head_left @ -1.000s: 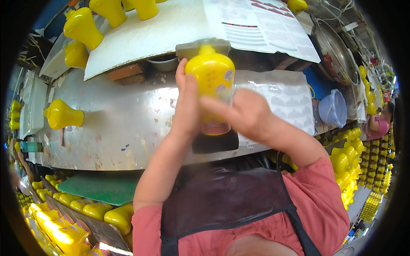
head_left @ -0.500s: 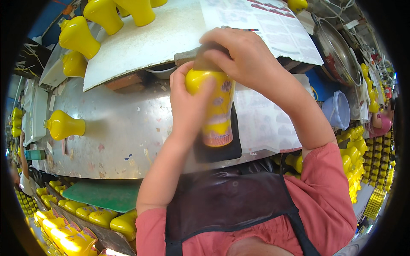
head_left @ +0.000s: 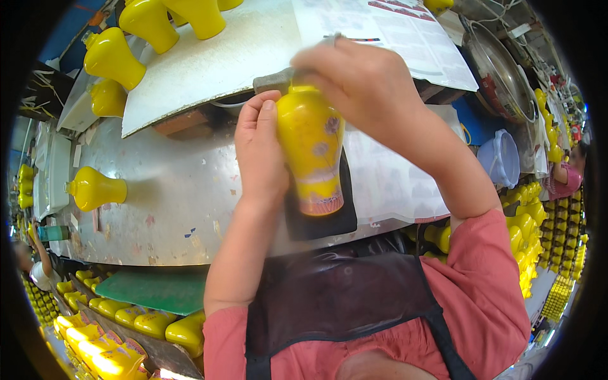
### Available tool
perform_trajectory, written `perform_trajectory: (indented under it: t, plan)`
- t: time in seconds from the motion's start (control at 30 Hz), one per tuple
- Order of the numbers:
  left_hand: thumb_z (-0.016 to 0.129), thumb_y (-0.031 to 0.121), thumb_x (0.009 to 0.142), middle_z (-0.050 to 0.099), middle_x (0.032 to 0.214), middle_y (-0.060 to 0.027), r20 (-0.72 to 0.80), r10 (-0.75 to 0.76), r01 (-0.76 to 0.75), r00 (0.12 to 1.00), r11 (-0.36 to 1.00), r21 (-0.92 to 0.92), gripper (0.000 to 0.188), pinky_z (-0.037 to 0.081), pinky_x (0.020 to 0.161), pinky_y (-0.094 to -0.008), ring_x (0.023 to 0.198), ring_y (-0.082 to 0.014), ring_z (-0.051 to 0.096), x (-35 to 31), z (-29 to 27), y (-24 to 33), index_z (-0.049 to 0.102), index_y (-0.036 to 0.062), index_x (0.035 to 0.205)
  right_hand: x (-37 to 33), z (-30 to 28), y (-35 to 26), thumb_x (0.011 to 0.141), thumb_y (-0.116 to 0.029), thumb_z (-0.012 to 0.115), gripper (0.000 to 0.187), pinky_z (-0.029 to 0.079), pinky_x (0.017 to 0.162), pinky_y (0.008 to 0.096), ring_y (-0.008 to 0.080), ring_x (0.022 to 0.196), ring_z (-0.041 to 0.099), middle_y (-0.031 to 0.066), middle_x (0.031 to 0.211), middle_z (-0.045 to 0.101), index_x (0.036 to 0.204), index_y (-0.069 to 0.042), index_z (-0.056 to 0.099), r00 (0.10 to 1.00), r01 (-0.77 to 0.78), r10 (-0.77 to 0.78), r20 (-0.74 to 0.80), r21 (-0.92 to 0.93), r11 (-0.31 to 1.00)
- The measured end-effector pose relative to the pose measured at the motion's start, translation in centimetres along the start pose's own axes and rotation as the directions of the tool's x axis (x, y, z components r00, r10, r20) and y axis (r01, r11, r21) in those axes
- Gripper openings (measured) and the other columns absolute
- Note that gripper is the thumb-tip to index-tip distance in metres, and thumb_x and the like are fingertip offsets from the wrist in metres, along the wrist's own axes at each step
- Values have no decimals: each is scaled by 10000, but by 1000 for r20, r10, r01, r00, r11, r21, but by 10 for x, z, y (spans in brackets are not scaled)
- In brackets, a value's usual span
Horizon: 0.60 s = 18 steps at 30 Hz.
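The worktop (head_left: 161,221) is bare grey metal, scuffed and flecked with small coloured scraps, its front edge curving. A yellow vase (head_left: 97,189) sits toward its left end. A black pad (head_left: 322,229) lies near the front edge, with a pale patterned sheet (head_left: 402,180) just right of it. A reddish-brown block (head_left: 182,123) sits farther back, beneath a raised white board (head_left: 209,66).

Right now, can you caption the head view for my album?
Left hand against a flowery yellow bottle, right hand by its top.
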State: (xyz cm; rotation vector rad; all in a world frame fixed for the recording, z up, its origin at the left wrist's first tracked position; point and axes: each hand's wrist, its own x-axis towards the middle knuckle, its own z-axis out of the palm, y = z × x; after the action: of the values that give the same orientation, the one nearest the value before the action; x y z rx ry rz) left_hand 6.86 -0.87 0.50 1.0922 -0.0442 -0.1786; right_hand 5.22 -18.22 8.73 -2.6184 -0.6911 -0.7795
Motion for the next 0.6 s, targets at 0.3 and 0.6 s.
perform_trajectory:
  t: [0.3,0.6]
  plan:
    - [316,354,1138,617,1292,-98,197,-37,8,980,989,146,476,414,1092,-330,1188,-187,568,-8,0,19,628,30,1294,-41,-13,-23,773,-183,679,196,485,536,365,223,657,606,3,708,529,969,-187,690,953,300,-299,55,-12,954]
    - [295,442,1135,575,1310,-111,169,45,-72,985,985,159,503,457,1050,-341,1188,-189,568,-10,2,-4,517,65,1385,-73,-7,-29,806,-172,695,249,470,501,379,232,585,585,17,632,509,1051,-221,687,958,273,-279,72,86,958]
